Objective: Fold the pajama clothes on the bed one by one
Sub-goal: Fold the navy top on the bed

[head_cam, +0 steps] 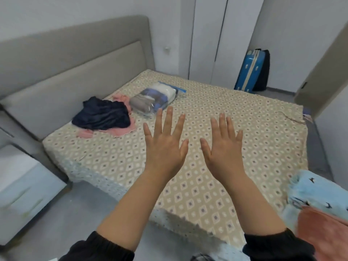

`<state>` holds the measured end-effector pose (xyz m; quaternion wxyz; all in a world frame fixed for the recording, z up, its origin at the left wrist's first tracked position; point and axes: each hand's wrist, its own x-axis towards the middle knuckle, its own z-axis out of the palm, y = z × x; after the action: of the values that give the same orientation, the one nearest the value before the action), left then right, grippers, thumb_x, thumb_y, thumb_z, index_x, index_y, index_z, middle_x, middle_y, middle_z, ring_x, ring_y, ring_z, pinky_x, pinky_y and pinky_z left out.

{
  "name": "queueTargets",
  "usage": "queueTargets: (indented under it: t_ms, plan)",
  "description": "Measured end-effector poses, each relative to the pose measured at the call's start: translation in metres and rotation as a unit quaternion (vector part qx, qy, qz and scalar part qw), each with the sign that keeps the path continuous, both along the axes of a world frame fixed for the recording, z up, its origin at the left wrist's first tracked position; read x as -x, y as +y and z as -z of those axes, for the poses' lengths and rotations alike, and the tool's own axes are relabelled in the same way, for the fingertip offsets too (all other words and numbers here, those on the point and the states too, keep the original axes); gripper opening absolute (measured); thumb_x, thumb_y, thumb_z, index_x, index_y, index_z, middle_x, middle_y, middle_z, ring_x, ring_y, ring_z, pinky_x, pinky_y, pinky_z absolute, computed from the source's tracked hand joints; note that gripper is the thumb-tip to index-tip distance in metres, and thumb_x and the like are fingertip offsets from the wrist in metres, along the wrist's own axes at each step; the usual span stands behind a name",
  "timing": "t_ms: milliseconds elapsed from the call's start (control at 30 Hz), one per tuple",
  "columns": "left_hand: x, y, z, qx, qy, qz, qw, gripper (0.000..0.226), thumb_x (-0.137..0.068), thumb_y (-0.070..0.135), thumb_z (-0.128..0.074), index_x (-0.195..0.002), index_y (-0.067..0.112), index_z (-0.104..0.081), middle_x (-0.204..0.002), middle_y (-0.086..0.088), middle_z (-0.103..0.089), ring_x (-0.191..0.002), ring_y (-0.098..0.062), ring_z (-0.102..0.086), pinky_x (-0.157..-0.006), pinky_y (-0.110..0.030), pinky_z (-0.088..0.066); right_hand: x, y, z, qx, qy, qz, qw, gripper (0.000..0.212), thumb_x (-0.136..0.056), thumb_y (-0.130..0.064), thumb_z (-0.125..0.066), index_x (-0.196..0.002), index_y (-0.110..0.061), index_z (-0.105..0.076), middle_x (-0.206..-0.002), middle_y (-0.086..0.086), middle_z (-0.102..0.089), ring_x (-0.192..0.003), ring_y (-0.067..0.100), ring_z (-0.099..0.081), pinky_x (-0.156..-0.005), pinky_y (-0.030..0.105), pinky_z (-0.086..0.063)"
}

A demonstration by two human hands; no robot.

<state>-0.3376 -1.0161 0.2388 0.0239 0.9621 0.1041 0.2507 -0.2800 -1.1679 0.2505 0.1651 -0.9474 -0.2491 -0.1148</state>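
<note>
Both hands spread flat, left hand (165,146), right hand (222,147), holding nothing

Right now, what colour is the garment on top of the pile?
Dark navy, lying over a pink one; head view.

Pajama pile (101,114) on bed (235,113) (bag (152,99) beside)

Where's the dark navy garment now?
Head view, far left of the bed: dark navy garment lies crumpled on a pink garment, beside the clear bag.
</note>
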Motion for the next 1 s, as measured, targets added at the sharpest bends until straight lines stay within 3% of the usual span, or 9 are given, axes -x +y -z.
queueTargets:
  t_ms: [333, 533, 700, 833, 1000]
  plan:
    - [-0.023, 0.198, 0.028, 0.002, 0.047, -0.145, 0.988, 0.062, -0.094, 0.046, -0.025, -0.151, 0.021, -0.025, -0.161, -0.011, -0.015, -0.148, -0.032, -0.012, -0.107, -0.067, -0.021, -0.072, 0.209, 0.028, 0.002, 0.014, -0.115, 0.993, 0.080, -0.086, -0.059, 0.000, -0.154, -0.017, -0.009, -0.162, 0.003, 0.005, -0.148, 0.019, 0.011, -0.116, 0.045, 0.010]
    - [-0.066, 0.313, 0.018, -0.009, 0.094, -0.206, 0.974, 0.063, -0.092, 0.046, -0.027, -0.149, 0.022, -0.021, -0.158, -0.013, -0.023, -0.146, -0.034, -0.022, -0.105, -0.067, -0.027, -0.133, 0.341, 0.035, -0.019, 0.066, -0.158, 0.985, 0.068, -0.098, -0.052, -0.020, -0.154, -0.016, -0.004, -0.161, 0.002, 0.011, -0.147, 0.019, 0.016, -0.117, 0.047, 0.008]
    - [-0.086, 0.381, 0.018, -0.003, 0.106, -0.232, 0.967, 0.061, -0.094, 0.044, -0.028, -0.150, 0.021, -0.022, -0.158, -0.013, -0.025, -0.145, -0.034, -0.023, -0.106, -0.065, -0.025, -0.163, 0.426, 0.046, -0.014, 0.082, -0.208, 0.975, 0.083, -0.085, -0.062, 0.000, -0.154, -0.016, -0.007, -0.162, 0.004, 0.007, -0.148, 0.021, 0.011, -0.116, 0.045, 0.009]
    - [-0.099, 0.436, 0.031, 0.012, 0.122, -0.253, 0.960, 0.060, -0.094, 0.045, -0.027, -0.150, 0.023, -0.022, -0.157, -0.012, -0.027, -0.145, -0.033, -0.025, -0.106, -0.064, -0.026, -0.186, 0.480, 0.060, 0.016, 0.088, -0.214, 0.973, 0.067, -0.099, -0.052, -0.020, -0.154, -0.016, -0.004, -0.161, 0.004, 0.012, -0.147, 0.020, 0.014, -0.117, 0.046, 0.009]
    - [-0.132, 0.508, 0.051, 0.035, 0.158, -0.230, 0.960, 0.062, -0.093, 0.046, -0.020, -0.151, 0.024, -0.012, -0.159, -0.011, -0.021, -0.147, -0.033, -0.019, -0.108, -0.064, -0.025, -0.211, 0.538, 0.079, 0.025, 0.072, -0.194, 0.978, 0.069, -0.098, -0.053, -0.023, -0.154, -0.015, -0.009, -0.161, 0.006, 0.006, -0.148, 0.022, 0.009, -0.117, 0.048, 0.005]
